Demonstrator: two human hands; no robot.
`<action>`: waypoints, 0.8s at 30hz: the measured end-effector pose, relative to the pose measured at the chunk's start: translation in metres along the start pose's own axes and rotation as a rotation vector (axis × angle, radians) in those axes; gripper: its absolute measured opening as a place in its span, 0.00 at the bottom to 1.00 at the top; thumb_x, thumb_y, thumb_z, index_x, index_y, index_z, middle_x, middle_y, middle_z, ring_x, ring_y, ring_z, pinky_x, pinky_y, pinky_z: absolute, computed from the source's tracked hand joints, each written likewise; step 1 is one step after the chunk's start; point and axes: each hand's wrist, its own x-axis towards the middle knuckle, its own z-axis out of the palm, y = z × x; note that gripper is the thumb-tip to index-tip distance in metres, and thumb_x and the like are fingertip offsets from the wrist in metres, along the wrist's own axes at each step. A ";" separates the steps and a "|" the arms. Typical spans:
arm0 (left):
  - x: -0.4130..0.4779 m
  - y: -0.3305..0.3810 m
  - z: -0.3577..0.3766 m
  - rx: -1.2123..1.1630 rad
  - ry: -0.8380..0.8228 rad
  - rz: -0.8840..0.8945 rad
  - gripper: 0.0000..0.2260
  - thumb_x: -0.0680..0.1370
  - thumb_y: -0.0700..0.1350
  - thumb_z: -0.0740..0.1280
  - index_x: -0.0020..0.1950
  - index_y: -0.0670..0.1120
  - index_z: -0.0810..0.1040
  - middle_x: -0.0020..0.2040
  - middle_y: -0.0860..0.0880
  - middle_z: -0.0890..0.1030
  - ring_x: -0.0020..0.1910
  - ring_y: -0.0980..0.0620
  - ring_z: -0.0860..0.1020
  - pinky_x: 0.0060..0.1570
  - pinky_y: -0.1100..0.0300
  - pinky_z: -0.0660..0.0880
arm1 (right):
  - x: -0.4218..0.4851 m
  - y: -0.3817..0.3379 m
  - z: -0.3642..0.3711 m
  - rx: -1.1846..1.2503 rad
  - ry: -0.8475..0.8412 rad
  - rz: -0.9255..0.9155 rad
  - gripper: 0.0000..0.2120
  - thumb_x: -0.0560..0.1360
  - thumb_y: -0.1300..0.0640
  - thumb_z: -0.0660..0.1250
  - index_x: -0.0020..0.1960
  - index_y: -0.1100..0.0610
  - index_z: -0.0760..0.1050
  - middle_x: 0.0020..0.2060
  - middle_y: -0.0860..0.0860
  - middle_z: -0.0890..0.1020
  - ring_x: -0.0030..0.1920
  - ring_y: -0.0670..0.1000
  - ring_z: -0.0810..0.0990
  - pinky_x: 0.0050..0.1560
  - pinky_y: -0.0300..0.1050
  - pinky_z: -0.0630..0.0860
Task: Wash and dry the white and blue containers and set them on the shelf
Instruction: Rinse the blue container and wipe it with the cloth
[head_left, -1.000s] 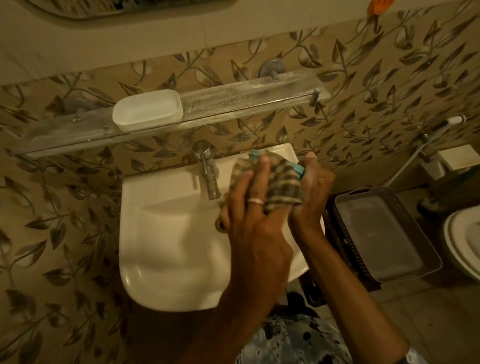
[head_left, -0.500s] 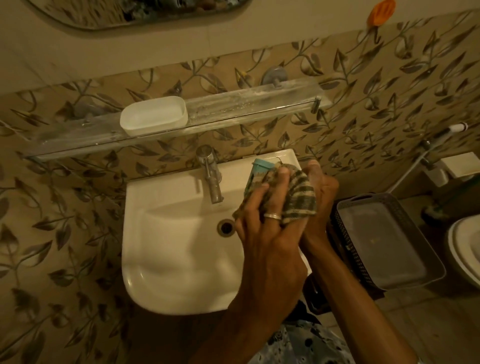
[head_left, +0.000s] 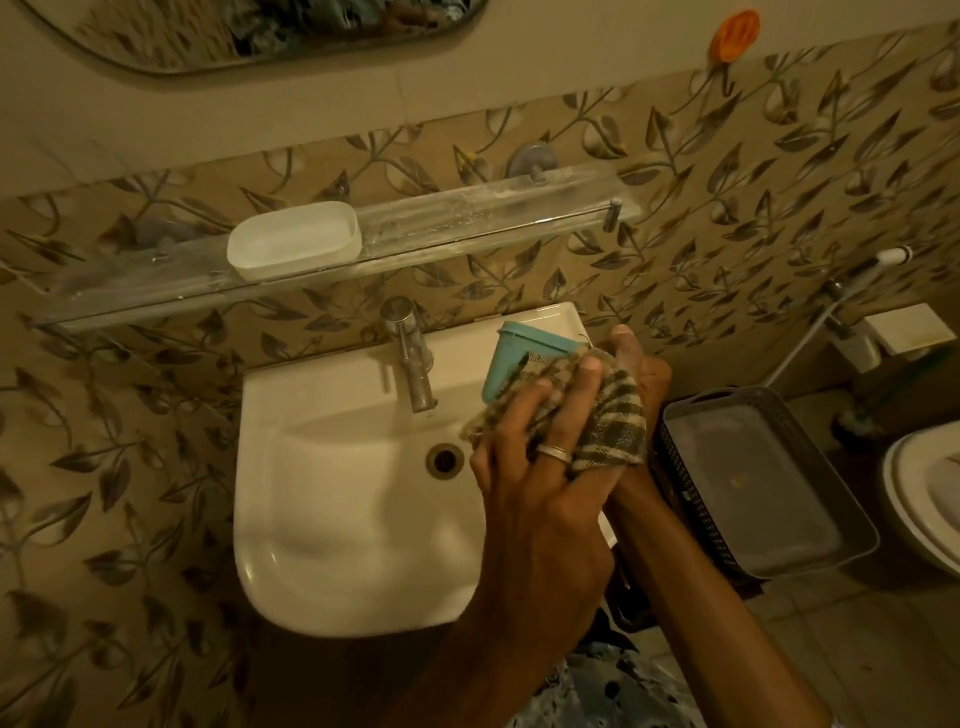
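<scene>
The white container sits on the left part of the glass shelf above the sink. The blue container is held tilted over the sink's right side, its upper left corner showing. My left hand, with a ring on one finger, presses a checked cloth against the container's side. My right hand grips the container from behind on the right, mostly hidden by the cloth.
A white sink with a metal tap hangs below the shelf. A grey basket stands to the right, a toilet at the right edge, and a spray hose on the wall.
The cloth has slid down and right over the blue container, so more of its upper left corner shows. Both hands have stayed on it. The white container has not moved.
</scene>
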 end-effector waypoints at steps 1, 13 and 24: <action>0.002 -0.003 -0.002 -0.012 0.003 0.010 0.16 0.75 0.40 0.58 0.58 0.49 0.80 0.71 0.51 0.69 0.70 0.46 0.63 0.63 0.45 0.66 | 0.002 -0.004 -0.001 0.069 0.041 0.002 0.08 0.82 0.66 0.56 0.49 0.56 0.71 0.45 0.46 0.75 0.44 0.41 0.75 0.42 0.29 0.74; 0.031 -0.030 -0.039 -0.511 0.099 -0.386 0.19 0.77 0.31 0.56 0.65 0.43 0.72 0.56 0.51 0.78 0.50 0.63 0.79 0.45 0.72 0.76 | 0.014 -0.021 -0.014 0.763 0.034 0.092 0.22 0.79 0.47 0.58 0.33 0.54 0.81 0.27 0.49 0.82 0.27 0.48 0.81 0.28 0.35 0.76; 0.021 -0.040 -0.016 -0.445 -0.066 -0.452 0.21 0.77 0.30 0.55 0.68 0.43 0.71 0.69 0.49 0.71 0.69 0.53 0.69 0.70 0.66 0.63 | 0.008 -0.017 -0.023 0.808 -0.073 0.045 0.19 0.69 0.42 0.63 0.30 0.54 0.81 0.26 0.48 0.81 0.28 0.47 0.81 0.29 0.35 0.76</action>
